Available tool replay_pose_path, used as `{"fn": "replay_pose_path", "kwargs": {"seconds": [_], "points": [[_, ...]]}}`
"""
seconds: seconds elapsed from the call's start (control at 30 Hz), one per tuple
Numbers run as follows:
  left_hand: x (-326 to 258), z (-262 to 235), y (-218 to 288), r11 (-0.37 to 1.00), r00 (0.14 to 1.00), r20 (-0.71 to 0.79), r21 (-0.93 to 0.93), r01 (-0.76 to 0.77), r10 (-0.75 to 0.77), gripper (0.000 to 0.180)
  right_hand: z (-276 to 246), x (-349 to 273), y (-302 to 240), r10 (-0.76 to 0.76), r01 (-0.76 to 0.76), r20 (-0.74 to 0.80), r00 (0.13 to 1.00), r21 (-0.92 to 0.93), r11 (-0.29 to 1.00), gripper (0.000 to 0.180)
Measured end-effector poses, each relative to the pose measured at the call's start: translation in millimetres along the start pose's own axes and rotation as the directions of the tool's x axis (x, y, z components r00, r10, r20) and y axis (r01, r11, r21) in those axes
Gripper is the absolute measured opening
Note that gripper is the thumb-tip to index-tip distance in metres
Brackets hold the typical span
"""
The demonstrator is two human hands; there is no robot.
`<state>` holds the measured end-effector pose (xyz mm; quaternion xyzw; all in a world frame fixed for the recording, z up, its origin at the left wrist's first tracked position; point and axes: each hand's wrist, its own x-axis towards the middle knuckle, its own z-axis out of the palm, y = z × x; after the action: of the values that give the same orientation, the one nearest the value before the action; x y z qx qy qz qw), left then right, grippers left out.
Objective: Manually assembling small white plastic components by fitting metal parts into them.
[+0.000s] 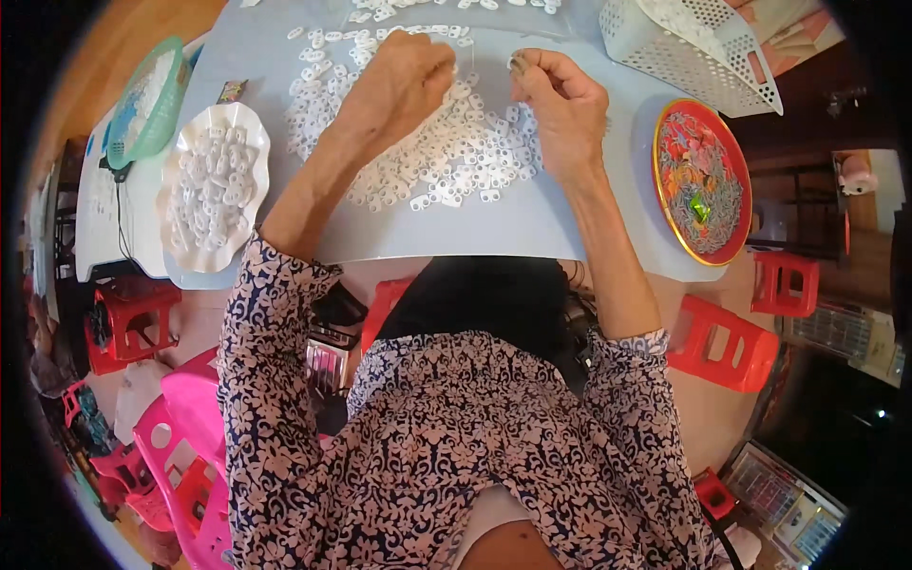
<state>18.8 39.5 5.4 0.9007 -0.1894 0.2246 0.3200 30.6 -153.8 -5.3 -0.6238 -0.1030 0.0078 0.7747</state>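
Heap of small white plastic rings [456,157] spread loose on grey table, centre-far; some scattered farther out.

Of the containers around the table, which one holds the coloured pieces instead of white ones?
The round red plate with the gold rim, beside the right hand. The white scalloped dish and the green basket on the left both hold white pieces.

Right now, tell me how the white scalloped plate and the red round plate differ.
The white scalloped plate sits at the table's left beside the left hand; the red round plate lies right of the right hand. The white scalloped plate has a wavy rim and holds white plastic pieces; the red round plate has a smooth gold-edged rim and holds mixed coloured bits. Both rest flat on the table.
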Motion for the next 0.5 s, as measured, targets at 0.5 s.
{"fn": "replay_pose_path", "kwargs": {"seconds": [0.5], "points": [[-10, 19, 13, 0.968, 0.964, 0.21, 0.156, -0.198, 0.163, 0.01, -1, 0, -1, 0.042, -0.035, 0.052, 0.998, -0.13, 0.991, 0.013]]}}
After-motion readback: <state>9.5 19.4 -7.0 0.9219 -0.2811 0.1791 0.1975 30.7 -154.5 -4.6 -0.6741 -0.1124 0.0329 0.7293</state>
